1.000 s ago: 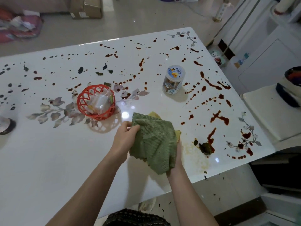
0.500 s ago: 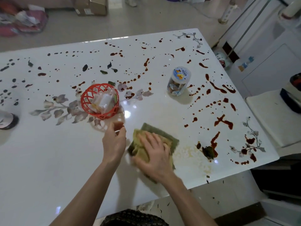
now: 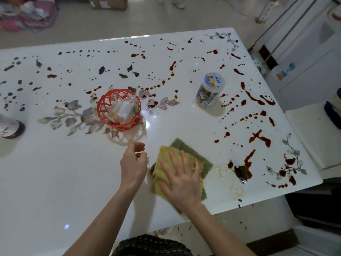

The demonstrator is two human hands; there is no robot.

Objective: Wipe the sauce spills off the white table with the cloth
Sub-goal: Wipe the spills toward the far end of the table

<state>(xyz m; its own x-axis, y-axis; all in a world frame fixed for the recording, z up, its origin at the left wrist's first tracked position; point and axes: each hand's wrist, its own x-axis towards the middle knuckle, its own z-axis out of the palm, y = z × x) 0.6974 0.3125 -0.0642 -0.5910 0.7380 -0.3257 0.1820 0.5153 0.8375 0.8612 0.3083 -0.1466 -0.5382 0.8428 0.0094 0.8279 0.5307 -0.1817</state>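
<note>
Cloth [image 3: 191,159], folded, yellow over ribbed green, lies near the front edge of the glossy white bench [image 3: 55,182], partly hidden under the right hand [image 3: 181,179], which presses flat with fingers spread. Left hand [image 3: 133,163] hovers just beside it, fingers loosely curled, holding nothing. Dark red sauce spills [image 3: 258,138] dot the surface. Contents of the round orange lattice basket [image 3: 119,109] and clear lidded jar [image 3: 210,89] are hard to make out.

Both forearms are bare, with no sleeves showing up to the near edge of the view. At the near edge sits a dark garment [image 3: 151,245] speckled with small pale dots.
</note>
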